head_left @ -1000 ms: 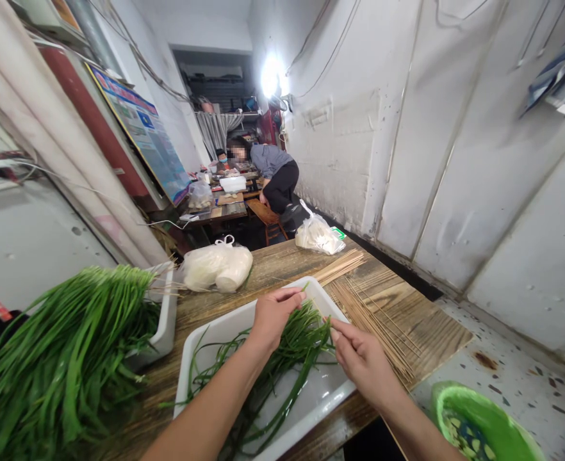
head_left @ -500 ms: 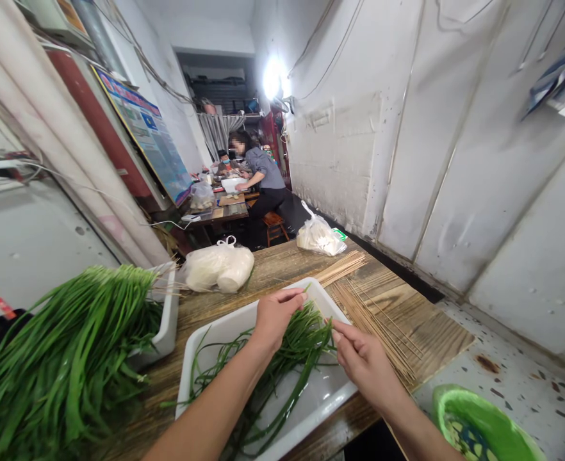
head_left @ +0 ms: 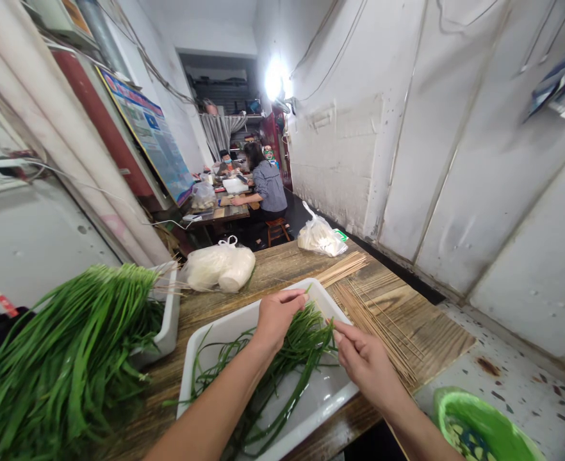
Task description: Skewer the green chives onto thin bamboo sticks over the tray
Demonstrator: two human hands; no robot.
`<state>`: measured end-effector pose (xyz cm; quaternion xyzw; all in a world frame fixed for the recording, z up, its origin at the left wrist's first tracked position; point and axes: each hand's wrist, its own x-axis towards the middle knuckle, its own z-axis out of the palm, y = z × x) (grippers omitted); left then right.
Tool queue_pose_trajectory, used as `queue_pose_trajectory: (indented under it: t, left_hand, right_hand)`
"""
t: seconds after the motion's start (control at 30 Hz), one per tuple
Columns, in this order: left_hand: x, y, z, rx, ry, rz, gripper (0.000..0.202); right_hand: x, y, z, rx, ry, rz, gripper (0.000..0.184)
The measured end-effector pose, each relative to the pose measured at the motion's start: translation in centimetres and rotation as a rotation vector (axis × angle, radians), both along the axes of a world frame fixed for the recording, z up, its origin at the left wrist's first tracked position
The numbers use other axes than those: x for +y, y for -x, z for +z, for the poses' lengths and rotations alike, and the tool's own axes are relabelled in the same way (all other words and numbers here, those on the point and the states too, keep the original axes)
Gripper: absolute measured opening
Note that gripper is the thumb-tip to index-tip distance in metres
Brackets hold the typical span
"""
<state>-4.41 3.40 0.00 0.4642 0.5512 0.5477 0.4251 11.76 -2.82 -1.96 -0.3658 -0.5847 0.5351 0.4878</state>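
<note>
Pinched between thumb and forefinger, a green end pokes out at the tips of the left hand (head_left: pixel 273 318), while the right hand (head_left: pixel 365 353) has its fingertips together on the garlic chives (head_left: pixel 306 336); a thin pale stick seems to run between the two, though which hand grips it I cannot tell. The chives lie loose in a white plastic tray (head_left: pixel 318 392) under both hands. Over the last second neither hand has noticeably shifted; the real change is at the far table, where a co-worker (head_left: pixel 270 186) who was stooping is now seated on a wooden stool (head_left: pixel 277 223). That leaves the handwork here, as I judge it, paused or advancing only by tiny finger movements. Loose bamboo skewers (head_left: pixel 376 317) lie just beside the tray's right side, and a heap of skewered chives (head_left: pixel 71 333) droops over another white tray (head_left: pixel 171 314) at the left.
</note>
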Motion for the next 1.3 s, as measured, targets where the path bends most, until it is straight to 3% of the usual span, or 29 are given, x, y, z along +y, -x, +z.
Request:
queue_pose_trajectory:
  t: [0.47, 0.6, 0.77, 1.0, 1.13, 1.23, 1.3]
  left_hand:
    - [0.0, 0.0, -0.2, 0.05, -0.059, -0.006, 0.026]
    - [-0.6, -0.6, -0.2, 0.13, -0.102, -0.053, 0.023]
    - [-1.7, -1.5, 0.2, 0.215, -0.127, -0.326, 0.019]
    - [-2.5, -1.0, 2.4, 0.08, -0.01, -0.629, 0.043]
    - [-3.5, -0.1, 4.0, 0.157, 0.201, -0.955, 0.041]
    - [-4.5, 1.1, 4.7, 0.258, 0.392, -1.15, 0.038]
    - [-5.1, 2.0, 4.7, 0.434, 0.475, -1.216, 0.035]
  right_hand:
    - [0.1, 0.3, 0.1, 0.085, 0.054, 0.03, 0.039]
    - [0.2, 0.5, 0.2, 0.103, 0.095, -0.014, 0.049]
    - [0.7, 0.1, 0.6, 0.104, 0.1, -0.079, 0.061]
    - [0.4, -1.0, 2.0, 0.073, 0.016, -0.066, 0.044]
    - [0.5, -1.7, 2.3, 0.205, 0.068, -0.107, 0.037]
    - [0.0, -2.6, 2.2, 0.276, 0.23, 0.03, 0.034]
    - [-0.5, -3.0, 1.8, 0.221, 0.271, 0.098, 0.035]
